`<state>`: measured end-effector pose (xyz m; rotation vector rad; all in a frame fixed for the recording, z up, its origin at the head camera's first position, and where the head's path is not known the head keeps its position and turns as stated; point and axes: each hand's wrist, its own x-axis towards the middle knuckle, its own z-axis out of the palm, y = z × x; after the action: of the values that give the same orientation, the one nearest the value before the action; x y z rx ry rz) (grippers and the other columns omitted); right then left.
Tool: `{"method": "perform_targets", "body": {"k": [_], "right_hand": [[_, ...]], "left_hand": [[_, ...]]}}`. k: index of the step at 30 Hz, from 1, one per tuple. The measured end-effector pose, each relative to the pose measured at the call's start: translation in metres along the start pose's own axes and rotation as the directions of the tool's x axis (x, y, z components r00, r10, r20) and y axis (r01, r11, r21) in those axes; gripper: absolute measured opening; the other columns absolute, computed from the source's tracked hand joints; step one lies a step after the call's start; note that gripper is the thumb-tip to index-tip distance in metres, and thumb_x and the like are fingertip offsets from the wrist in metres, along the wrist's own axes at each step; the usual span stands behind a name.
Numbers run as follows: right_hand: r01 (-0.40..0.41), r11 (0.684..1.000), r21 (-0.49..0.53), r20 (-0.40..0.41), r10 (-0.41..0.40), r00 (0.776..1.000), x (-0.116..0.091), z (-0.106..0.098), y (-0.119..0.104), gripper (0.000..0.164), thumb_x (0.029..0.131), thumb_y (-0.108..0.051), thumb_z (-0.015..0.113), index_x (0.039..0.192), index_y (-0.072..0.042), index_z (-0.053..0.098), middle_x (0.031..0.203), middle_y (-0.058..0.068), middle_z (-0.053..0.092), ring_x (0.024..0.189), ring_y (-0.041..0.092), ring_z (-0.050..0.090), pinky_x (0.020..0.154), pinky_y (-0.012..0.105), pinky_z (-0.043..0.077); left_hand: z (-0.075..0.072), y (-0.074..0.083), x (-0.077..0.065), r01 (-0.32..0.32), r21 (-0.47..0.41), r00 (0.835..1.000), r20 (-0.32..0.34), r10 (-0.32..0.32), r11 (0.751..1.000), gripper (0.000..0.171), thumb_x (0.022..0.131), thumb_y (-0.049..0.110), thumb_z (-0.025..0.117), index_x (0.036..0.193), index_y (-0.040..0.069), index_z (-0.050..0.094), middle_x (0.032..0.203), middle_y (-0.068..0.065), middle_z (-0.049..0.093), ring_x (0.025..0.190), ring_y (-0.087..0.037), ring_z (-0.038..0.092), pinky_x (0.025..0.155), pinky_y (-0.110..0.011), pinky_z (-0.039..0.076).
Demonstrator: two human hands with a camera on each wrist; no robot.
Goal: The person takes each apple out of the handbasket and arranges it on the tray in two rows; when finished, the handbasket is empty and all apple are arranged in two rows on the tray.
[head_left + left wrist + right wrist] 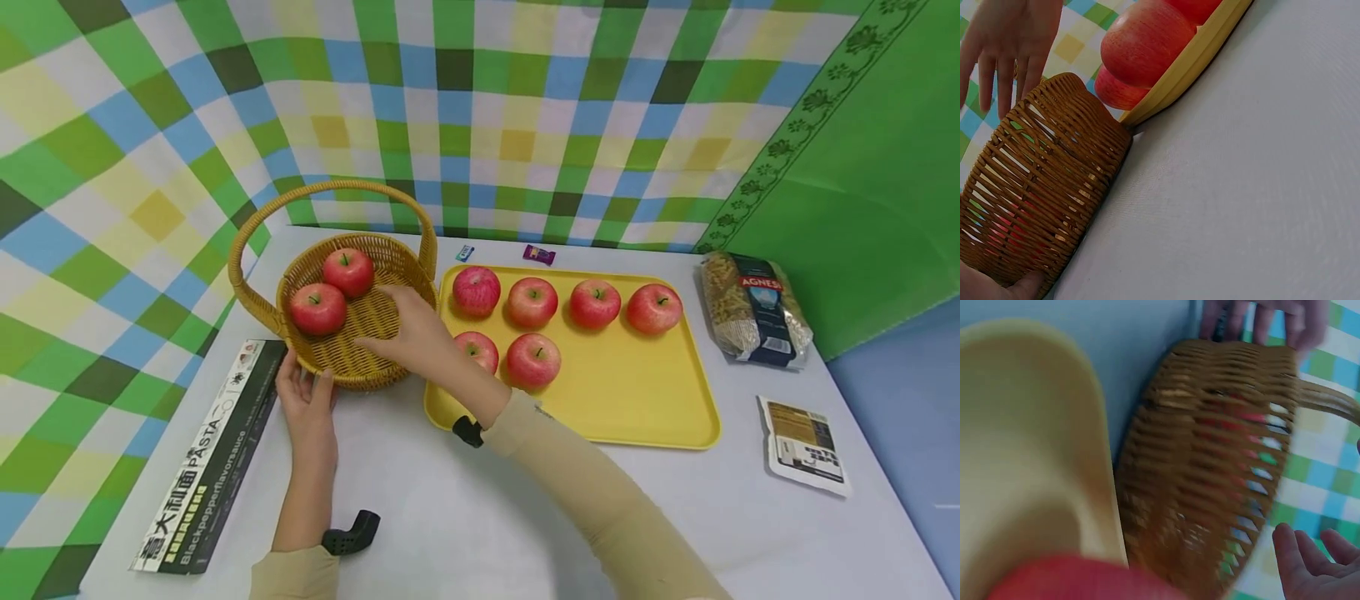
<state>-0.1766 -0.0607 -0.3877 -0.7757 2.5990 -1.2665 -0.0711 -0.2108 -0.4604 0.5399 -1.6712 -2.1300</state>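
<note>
A brown wicker basket with a tall hoop handle stands at the left of the table, two red apples inside on its left side. My left hand holds the basket low at its front left; the thumb lies against the weave in the left wrist view. Over the basket's right part is my right hand, its thumb and fingers spread with nothing between them. The right wrist view has its fingers beside the rim. Several apples lie on a yellow tray right of the basket.
A long pasta box lies left of the hands. Two small wrapped sweets lie behind the tray. To its right are a bag of pasta and a flat pouch. A checked cloth hangs behind the table.
</note>
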Motion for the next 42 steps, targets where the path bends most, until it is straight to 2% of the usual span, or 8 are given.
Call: {"method": "perform_targets", "body": {"k": [7, 12, 17, 26, 35, 42], "right_hand": [[-0.040, 0.999, -0.029, 0.023, 0.040, 0.999, 0.030, 0.039, -0.001, 0.081, 0.079, -0.043, 0.078, 0.142, -0.010, 0.042, 0.140, 0.003, 0.047, 0.127, 0.014, 0.045, 0.105, 0.029, 0.039], [-0.070, 0.995, -0.075, 0.006, 0.071, 0.997, 0.047, 0.054, -0.002, 0.082, 0.078, -0.046, 0.078, 0.142, -0.010, 0.042, 0.138, 0.003, 0.049, 0.123, 0.014, 0.048, 0.102, 0.029, 0.042], [-0.129, 0.986, -0.105, -0.006, 0.129, 0.992, 0.060, 0.065, -0.002, 0.083, 0.076, -0.049, 0.078, 0.141, -0.013, 0.041, 0.137, 0.001, 0.049, 0.120, 0.015, 0.050, 0.099, 0.029, 0.045], [-0.116, 0.987, -0.108, 0.008, 0.118, 0.993, 0.078, 0.078, -0.007, 0.088, 0.076, -0.046, 0.080, 0.144, -0.011, 0.037, 0.134, 0.006, 0.050, 0.117, 0.018, 0.052, 0.098, 0.029, 0.045], [-0.144, 0.979, -0.144, 0.027, 0.149, 0.988, 0.086, 0.087, -0.007, 0.087, 0.076, -0.047, 0.079, 0.143, -0.010, 0.037, 0.131, 0.008, 0.050, 0.115, 0.016, 0.052, 0.096, 0.027, 0.046], [-0.168, 0.972, -0.166, 0.012, 0.173, 0.985, 0.090, 0.094, -0.010, 0.084, 0.075, -0.047, 0.079, 0.137, -0.005, 0.041, 0.123, 0.007, 0.053, 0.106, 0.017, 0.058, 0.090, 0.026, 0.049]], "left_hand": [[0.002, -0.002, 0.000, 0.055, 0.022, 0.998, -0.034, -0.054, 0.998, 0.065, 0.099, 0.009, 0.052, 0.151, 0.028, 0.018, 0.157, 0.004, 0.015, 0.143, -0.019, 0.021, 0.110, -0.035, 0.033], [0.002, -0.003, 0.001, 0.052, 0.010, 0.998, -0.036, -0.052, 0.999, 0.065, 0.099, 0.009, 0.053, 0.151, 0.026, 0.019, 0.157, 0.004, 0.016, 0.143, -0.019, 0.022, 0.110, -0.035, 0.034], [0.001, -0.003, 0.000, 0.047, 0.013, 0.998, -0.038, -0.046, 0.999, 0.064, 0.098, 0.009, 0.054, 0.150, 0.026, 0.020, 0.157, 0.004, 0.017, 0.143, -0.019, 0.023, 0.108, -0.033, 0.035], [0.000, -0.002, 0.001, 0.021, 0.011, 0.999, -0.039, -0.021, 1.000, 0.063, 0.098, 0.008, 0.054, 0.150, 0.025, 0.022, 0.155, 0.003, 0.020, 0.141, -0.018, 0.025, 0.108, -0.033, 0.036], [0.000, -0.001, 0.000, 0.040, 0.008, 0.998, -0.045, -0.039, 0.999, 0.063, 0.098, 0.008, 0.054, 0.149, 0.026, 0.022, 0.155, 0.005, 0.020, 0.141, -0.015, 0.026, 0.109, -0.034, 0.035], [0.000, 0.002, 0.000, 0.040, 0.001, 0.998, -0.051, -0.040, 0.999, 0.063, 0.098, 0.006, 0.053, 0.149, 0.024, 0.022, 0.156, 0.004, 0.018, 0.141, -0.015, 0.024, 0.109, -0.034, 0.035]]}}
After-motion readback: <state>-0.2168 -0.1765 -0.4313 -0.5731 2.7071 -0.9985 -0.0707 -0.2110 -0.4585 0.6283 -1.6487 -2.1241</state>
